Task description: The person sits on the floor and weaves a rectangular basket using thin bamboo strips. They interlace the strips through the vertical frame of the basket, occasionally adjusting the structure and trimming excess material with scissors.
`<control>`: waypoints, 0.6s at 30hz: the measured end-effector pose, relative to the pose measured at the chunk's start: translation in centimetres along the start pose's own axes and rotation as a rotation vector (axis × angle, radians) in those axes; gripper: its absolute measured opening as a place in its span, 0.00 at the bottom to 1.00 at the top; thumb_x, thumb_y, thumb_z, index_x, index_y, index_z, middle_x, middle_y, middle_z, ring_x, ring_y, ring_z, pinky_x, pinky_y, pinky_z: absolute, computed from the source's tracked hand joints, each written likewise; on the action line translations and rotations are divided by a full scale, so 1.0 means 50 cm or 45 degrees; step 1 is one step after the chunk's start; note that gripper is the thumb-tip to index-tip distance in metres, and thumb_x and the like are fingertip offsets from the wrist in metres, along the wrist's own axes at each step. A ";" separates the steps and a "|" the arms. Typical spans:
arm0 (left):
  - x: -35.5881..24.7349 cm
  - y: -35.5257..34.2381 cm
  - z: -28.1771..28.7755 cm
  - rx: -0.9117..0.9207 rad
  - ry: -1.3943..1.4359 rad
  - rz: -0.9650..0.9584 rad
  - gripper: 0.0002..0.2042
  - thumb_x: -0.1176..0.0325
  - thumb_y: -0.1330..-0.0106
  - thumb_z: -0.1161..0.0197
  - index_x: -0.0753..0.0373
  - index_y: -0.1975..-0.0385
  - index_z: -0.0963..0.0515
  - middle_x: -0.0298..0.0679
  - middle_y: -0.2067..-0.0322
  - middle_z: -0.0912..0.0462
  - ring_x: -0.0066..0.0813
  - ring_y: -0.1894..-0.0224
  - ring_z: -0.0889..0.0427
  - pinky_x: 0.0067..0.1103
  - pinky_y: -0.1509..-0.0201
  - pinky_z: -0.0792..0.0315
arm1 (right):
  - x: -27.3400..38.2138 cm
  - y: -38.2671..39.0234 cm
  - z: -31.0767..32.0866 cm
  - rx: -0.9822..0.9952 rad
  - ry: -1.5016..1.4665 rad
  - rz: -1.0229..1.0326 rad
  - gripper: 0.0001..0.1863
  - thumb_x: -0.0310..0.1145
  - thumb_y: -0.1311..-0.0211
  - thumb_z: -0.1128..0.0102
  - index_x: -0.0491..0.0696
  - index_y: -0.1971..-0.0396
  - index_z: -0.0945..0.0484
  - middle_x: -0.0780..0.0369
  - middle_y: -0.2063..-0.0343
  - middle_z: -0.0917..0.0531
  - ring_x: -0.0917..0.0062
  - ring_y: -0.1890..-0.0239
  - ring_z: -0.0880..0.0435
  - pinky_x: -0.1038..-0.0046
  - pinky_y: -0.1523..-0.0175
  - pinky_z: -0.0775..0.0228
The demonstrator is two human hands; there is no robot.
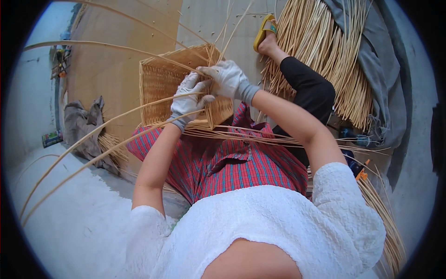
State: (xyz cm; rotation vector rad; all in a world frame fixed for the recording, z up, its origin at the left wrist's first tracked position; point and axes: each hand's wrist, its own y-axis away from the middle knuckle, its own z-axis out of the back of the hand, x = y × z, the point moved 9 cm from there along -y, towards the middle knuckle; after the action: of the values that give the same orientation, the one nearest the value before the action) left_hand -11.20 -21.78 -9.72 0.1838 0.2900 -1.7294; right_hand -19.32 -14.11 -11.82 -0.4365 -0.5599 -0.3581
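Note:
A rectangular wicker basket (153, 90) rests tilted by my knees, its open side facing up. Both my hands wear white gloves with grey cuffs and meet at the basket's right-hand wall. My left hand (188, 97) is closed on that wall from inside the basket, thumb toward the rim. My right hand (227, 80) pinches a rod at the wall's upper part; its fingertips partly hide the spot. Long pale willow rods (111, 45) stick out from the basket, sweeping far to the left and upward. A red plaid cloth (232, 174) covers my lap.
A large bundle of willow rods (316, 42) lies at the upper right beside grey cloth (383, 74). Another bundle (383, 223) is at lower right. A smaller cloth-wrapped bundle (83, 123) sits left. Loose rods (213, 133) cross my lap. My foot wears a yellow sandal (261, 35).

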 end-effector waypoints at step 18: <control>0.049 0.001 -0.045 0.186 0.083 0.085 0.25 0.62 0.41 0.33 0.51 0.40 0.27 0.33 0.38 0.23 0.38 0.37 0.25 0.42 0.23 0.49 | 0.074 0.074 -0.158 -0.427 -2.221 -0.194 0.14 0.38 0.28 0.46 0.43 0.55 0.20 0.55 0.64 0.15 0.66 0.64 0.16 0.68 0.56 0.24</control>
State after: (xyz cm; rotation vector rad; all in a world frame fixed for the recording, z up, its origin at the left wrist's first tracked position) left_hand -11.68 -23.43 -12.55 0.3530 0.2026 -1.6807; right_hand -11.41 -15.57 -16.80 -1.0028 -2.2552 -0.1283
